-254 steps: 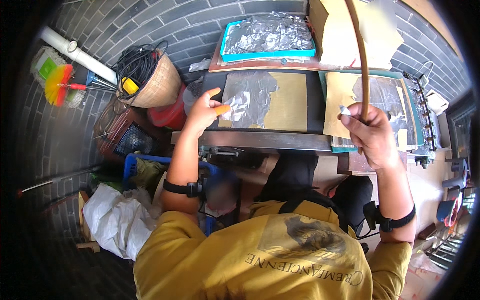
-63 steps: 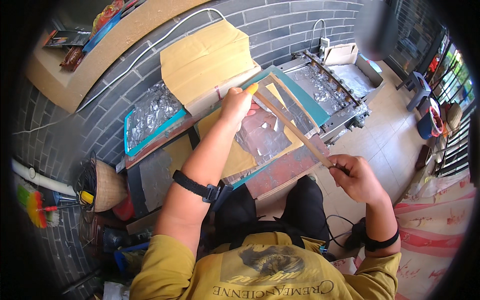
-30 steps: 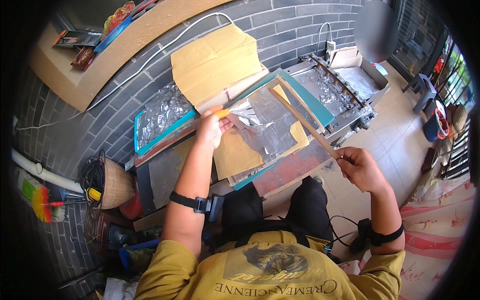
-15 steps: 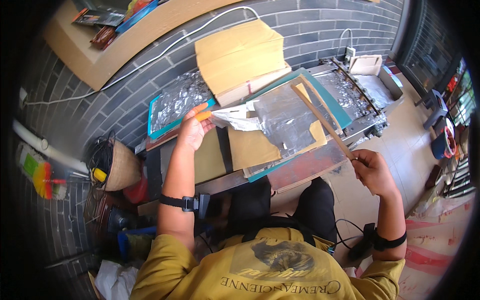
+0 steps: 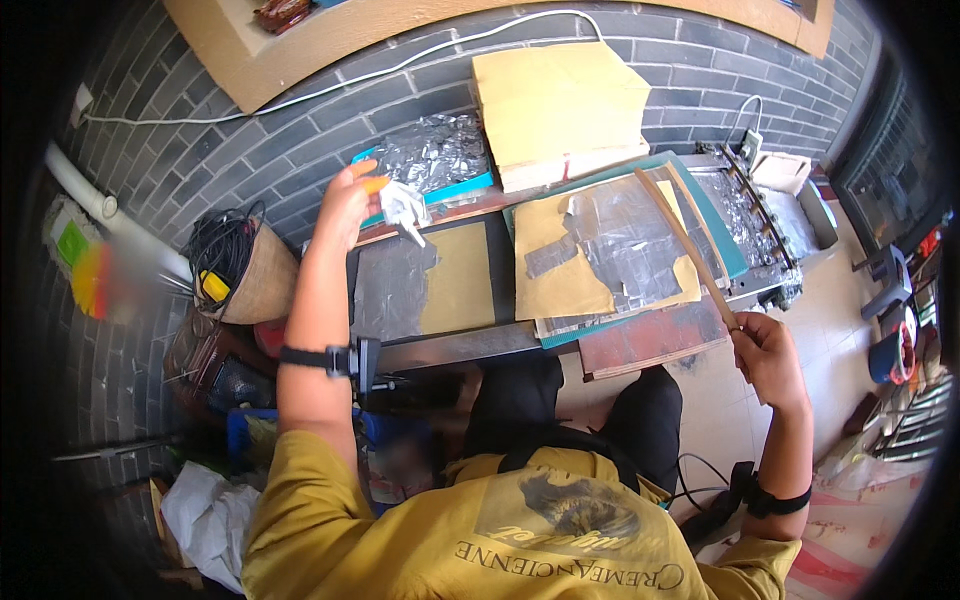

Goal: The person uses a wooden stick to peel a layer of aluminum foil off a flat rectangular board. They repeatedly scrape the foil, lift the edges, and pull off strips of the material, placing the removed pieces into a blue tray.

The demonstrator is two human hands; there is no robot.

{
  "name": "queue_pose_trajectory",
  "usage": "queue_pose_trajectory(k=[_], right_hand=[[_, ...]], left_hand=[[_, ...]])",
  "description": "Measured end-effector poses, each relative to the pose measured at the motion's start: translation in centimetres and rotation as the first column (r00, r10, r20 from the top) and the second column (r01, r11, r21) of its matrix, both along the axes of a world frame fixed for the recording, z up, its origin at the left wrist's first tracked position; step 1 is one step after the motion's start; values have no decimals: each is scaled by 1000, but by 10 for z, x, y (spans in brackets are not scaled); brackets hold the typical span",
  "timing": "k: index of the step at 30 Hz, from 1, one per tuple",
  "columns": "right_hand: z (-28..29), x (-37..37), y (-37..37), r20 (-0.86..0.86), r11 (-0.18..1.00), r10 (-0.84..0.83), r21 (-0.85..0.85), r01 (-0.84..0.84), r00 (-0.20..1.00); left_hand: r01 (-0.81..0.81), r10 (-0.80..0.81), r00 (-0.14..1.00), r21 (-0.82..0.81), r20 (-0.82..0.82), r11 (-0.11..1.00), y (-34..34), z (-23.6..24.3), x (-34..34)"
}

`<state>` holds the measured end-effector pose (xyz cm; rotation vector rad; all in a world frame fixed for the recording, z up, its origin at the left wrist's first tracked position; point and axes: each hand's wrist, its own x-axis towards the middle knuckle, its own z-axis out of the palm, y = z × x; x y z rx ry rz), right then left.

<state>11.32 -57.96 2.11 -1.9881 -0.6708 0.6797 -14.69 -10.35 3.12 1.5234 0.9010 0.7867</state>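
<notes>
My left hand (image 5: pixel 347 208), with orange covers on two fingertips, pinches a crumpled strip of silver foil (image 5: pixel 405 208). The strip hangs above a sheet of brown paper (image 5: pixel 465 280) on a black pad, whose left part is covered with grey foil (image 5: pixel 390 290). In the fist of my right hand (image 5: pixel 768 358) is one end of a thin wooden stick (image 5: pixel 690 245). The stick slants away over the right edge of another brown paper sheet (image 5: pixel 550 285), which has patches of silver foil (image 5: pixel 630 235) on it and lies on a teal board (image 5: pixel 725 262).
Behind the sheets are a blue tray (image 5: pixel 470 187) of foil scraps and a tall stack of brown paper (image 5: pixel 560 100). A red-brown board (image 5: pixel 650 345) juts out at the bench front. A basket with black cables (image 5: pixel 262 285) stands left; a metal frame (image 5: pixel 740 200) sits right.
My left hand has moved left with the foil strip, which has come away from the right-hand sheet and crumpled. My right hand still holds the stick in about the same place. The view has shifted.
</notes>
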Motion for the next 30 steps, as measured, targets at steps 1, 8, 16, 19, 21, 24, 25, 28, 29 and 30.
queue_pose_trajectory(k=[1,8,16,19,21,24,25,28,29,30], right_hand=[[4,-3,2,14,1000,1,-17,0,1000],[5,-7,3,48,999,-19,-30,20,999],[8,-8,6,112,999,12,-35,-8,994],[20,-13,5,116,997,14,-75,-6,993],[25,-14,-3,111,996,18,-93,-7,994],[41,-8,-23,194,992,40,-124,-16,980],[46,-5,-28,192,996,17,-93,1,981],[67,-9,-24,148,991,-31,-126,50,988],[62,-10,-29,133,995,-25,-92,37,991],[51,-10,-32,119,998,-17,-59,24,993]], left_hand=[[-35,35,999,16,-11,999,10,3,5],[-229,209,968,142,142,963,78,19,54],[-243,206,967,296,151,924,110,13,102],[-123,169,980,343,-108,931,82,14,125],[81,44,947,366,-319,927,65,1,127],[292,-124,904,377,-410,879,8,2,123],[303,-141,907,384,-396,872,-17,1,118],[369,-251,896,301,-366,879,-73,-12,105],[397,-289,898,330,-331,856,-88,-20,105],[408,-283,888,340,-362,847,-94,-36,108]])
